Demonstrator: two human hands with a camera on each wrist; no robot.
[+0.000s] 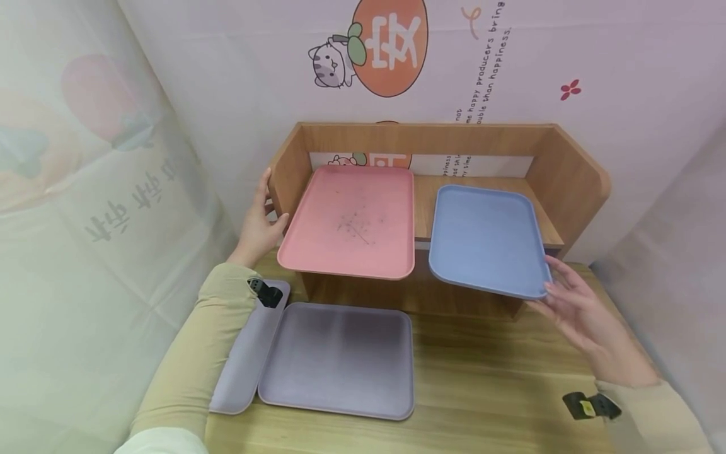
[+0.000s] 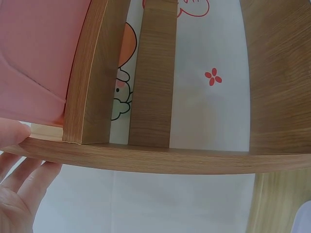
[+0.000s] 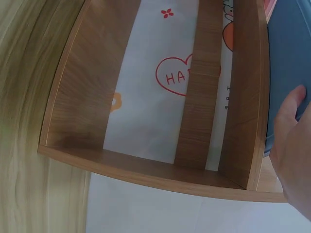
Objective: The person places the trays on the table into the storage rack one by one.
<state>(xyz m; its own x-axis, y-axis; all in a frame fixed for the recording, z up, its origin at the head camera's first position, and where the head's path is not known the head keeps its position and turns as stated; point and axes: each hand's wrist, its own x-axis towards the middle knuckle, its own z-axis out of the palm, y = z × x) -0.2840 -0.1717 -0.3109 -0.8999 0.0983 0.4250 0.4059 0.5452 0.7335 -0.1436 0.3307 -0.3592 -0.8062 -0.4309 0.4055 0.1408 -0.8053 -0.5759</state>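
My left hand (image 1: 262,228) grips the left side panel of a wooden desk shelf (image 1: 290,173), thumb on the inner side and fingers outside. Beside that thumb a pink tray (image 1: 363,214) lies on the shelf's upper board, its near end jutting past the front edge. With my right hand (image 1: 584,309) I hold a blue tray (image 1: 488,243) by its near right corner. The blue tray's near end also hangs over the board's front and sits a little askew. In the right wrist view, the thumb (image 3: 294,102) lies against the blue tray.
Below the shelf, a large grey-purple tray (image 1: 340,359) lies on the wood-grain table (image 1: 482,403). A narrower one (image 1: 241,366) lies left of it, partly behind my left sleeve. Printed cloth (image 1: 238,63) hangs behind and at both sides.
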